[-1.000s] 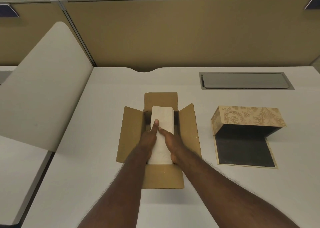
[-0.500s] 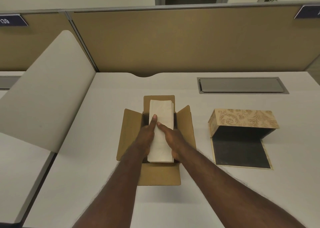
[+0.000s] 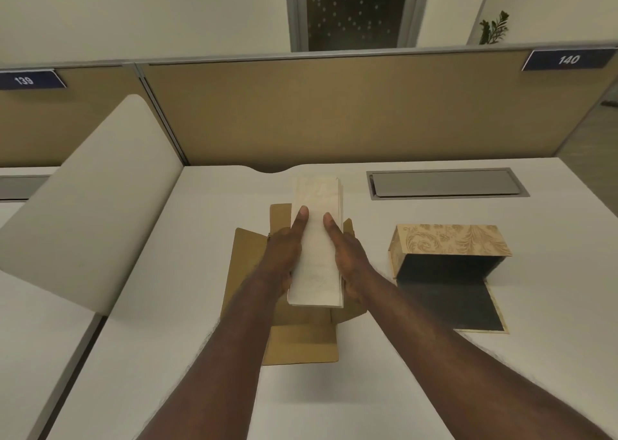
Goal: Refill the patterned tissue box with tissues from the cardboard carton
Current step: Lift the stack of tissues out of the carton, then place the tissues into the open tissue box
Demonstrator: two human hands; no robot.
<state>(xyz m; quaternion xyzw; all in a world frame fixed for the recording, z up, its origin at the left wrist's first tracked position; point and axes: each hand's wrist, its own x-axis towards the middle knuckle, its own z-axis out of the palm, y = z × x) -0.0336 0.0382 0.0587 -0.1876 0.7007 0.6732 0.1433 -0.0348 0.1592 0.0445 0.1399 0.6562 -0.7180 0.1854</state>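
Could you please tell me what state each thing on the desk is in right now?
Cardboard carton: flaps open, on the desk.
Tissue stack: held above the carton, clasped from both sides.
Patterned tissue box: lying open, dark inside, no tissues in it.
Box flap: folded down flat on the desk.
Left hand: gripping the stack's left side.
Right hand: gripping the stack's right side.
Desk cable hatch: closed.

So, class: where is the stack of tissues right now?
In the head view, the stack of tissues is centre frame, held between the left hand and right hand above the open cardboard carton.
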